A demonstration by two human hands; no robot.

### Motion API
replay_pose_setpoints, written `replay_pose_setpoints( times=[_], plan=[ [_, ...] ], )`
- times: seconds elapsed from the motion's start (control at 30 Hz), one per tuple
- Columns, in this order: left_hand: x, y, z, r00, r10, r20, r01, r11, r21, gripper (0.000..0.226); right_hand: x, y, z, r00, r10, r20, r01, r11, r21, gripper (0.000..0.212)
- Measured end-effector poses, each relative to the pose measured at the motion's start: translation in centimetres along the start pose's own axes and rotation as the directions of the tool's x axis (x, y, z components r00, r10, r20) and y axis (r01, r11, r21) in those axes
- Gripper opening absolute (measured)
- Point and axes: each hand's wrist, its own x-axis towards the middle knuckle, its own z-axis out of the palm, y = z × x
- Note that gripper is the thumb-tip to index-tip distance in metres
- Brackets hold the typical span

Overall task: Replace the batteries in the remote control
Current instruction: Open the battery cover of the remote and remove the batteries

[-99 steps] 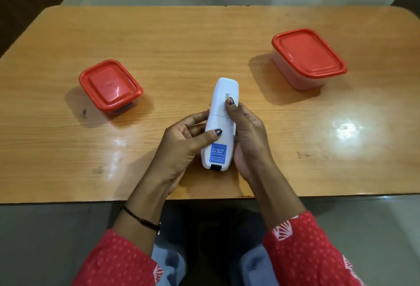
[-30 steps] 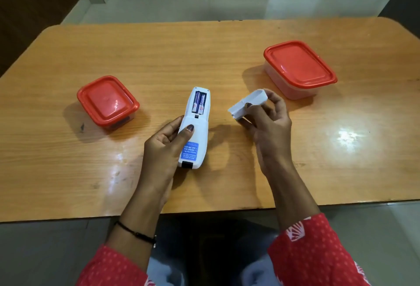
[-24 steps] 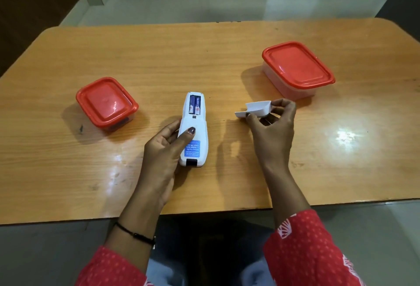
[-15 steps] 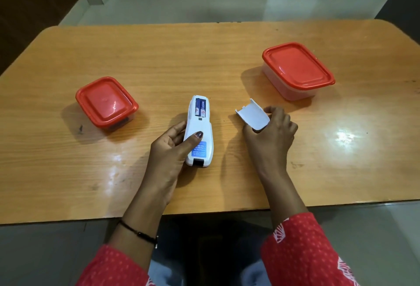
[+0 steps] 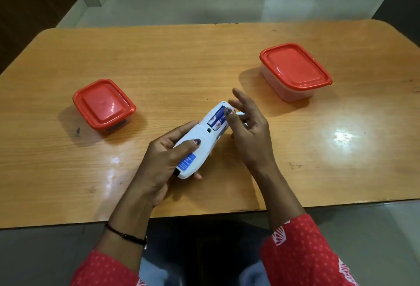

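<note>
The white remote control (image 5: 204, 142) lies face down in my left hand (image 5: 163, 162), tilted with its far end to the right. Its battery bay is uncovered and two blue batteries (image 5: 218, 118) sit side by side in it. My right hand (image 5: 247, 131) hovers over the bay with its fingers spread, and its thumb tip touches the far end of the right battery. A sliver of the white battery cover (image 5: 240, 114) shows on the table behind my right fingers; the rest of it is hidden.
A small red-lidded box (image 5: 103, 103) stands on the wooden table (image 5: 181, 62) to the left. A larger clear box with a red lid (image 5: 294, 70) stands at the right. The table's near edge runs just under my wrists.
My right hand has let go of the battery cover on the table and moved left onto the batteries. My left hand has lifted and turned the remote so its far end points right.
</note>
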Motion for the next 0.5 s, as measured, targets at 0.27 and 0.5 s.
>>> replay_pose_setpoints(
  times=[0.27,0.5],
  plan=[
    [1.2,0.5,-0.8,0.991,0.071,-0.115,-0.123,0.829,-0.546,0.030,-0.2,-0.8,0.3,0.964,0.213,0.159,-0.258,0.890,0.377,0.024],
    [1.7,-0.5,-0.3,0.982,0.139,-0.128,-0.177,0.911,-0.372,0.058,-1.1,-0.8,1.4,0.899,0.295,0.325,-0.359,0.920,0.158,0.017]
  ],
)
